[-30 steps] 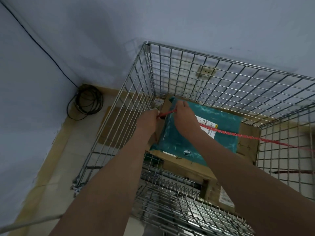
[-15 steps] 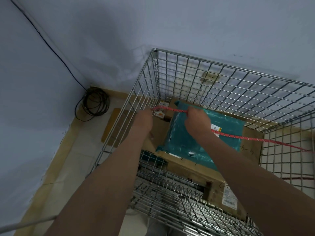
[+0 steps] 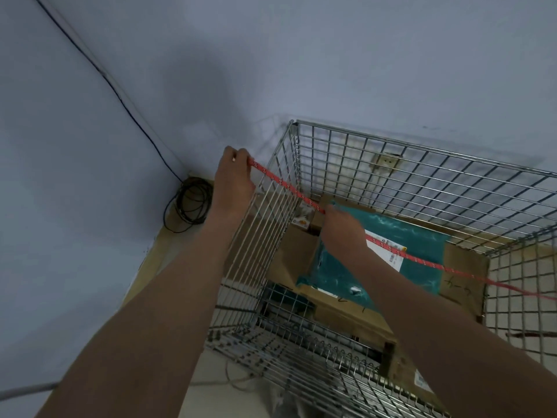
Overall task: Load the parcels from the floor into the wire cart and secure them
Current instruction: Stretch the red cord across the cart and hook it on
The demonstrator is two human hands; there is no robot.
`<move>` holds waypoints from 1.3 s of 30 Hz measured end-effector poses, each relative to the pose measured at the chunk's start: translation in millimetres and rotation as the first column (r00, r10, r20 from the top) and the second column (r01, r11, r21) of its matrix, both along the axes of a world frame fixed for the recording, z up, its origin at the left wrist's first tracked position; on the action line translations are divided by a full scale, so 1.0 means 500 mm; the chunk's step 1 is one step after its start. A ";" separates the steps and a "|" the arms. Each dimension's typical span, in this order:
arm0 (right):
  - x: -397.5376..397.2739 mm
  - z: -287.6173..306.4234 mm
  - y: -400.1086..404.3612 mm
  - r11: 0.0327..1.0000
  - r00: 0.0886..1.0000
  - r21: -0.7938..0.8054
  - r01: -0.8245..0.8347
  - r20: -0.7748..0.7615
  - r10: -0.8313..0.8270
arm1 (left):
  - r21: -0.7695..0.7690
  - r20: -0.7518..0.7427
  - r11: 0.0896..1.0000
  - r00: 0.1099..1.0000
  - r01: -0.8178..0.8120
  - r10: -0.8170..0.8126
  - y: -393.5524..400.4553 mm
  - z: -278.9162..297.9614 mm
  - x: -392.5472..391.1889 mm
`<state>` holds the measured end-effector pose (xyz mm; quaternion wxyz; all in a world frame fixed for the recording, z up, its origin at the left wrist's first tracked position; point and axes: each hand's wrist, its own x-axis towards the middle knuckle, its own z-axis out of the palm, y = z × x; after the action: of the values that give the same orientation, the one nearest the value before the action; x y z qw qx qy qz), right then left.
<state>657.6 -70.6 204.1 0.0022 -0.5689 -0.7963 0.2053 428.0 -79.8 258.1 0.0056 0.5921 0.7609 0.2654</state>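
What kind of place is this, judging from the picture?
Probably a storeroom or parcel-handling corner. A wire cart stands against bare walls, holding a teal parcel on cardboard boxes, and a coiled black cable lies on the floor.

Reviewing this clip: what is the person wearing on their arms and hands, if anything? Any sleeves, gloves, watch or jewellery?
Nothing worn is visible. Both forearms are bare right down to the lower frame edge, with no sleeve in view. The left hand and right hand have no gloves, and no watch, bracelet or ring shows on the wrists or the fingers that can be seen.
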 end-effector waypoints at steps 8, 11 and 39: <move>-0.074 -0.011 0.007 0.986 0.999 0.169 -0.016 -0.033 0.022 | -0.051 0.110 0.967 0.961 -0.249 0.253 -0.039 -0.035 -0.096; -0.083 -0.019 0.010 0.983 1.000 0.182 -0.015 -0.010 0.017 | -0.059 0.148 0.971 0.960 -0.231 0.238 -0.026 -0.063 -0.122; -0.097 -0.028 0.018 0.995 0.988 0.068 0.070 0.136 -0.079 | -0.105 0.340 0.983 0.924 -0.149 0.176 0.015 -0.130 -0.113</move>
<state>608.8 -61.5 190.1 -0.0275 -0.6108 -0.7789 0.1396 371.2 -72.2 193.2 0.1406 0.4699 0.8040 0.3361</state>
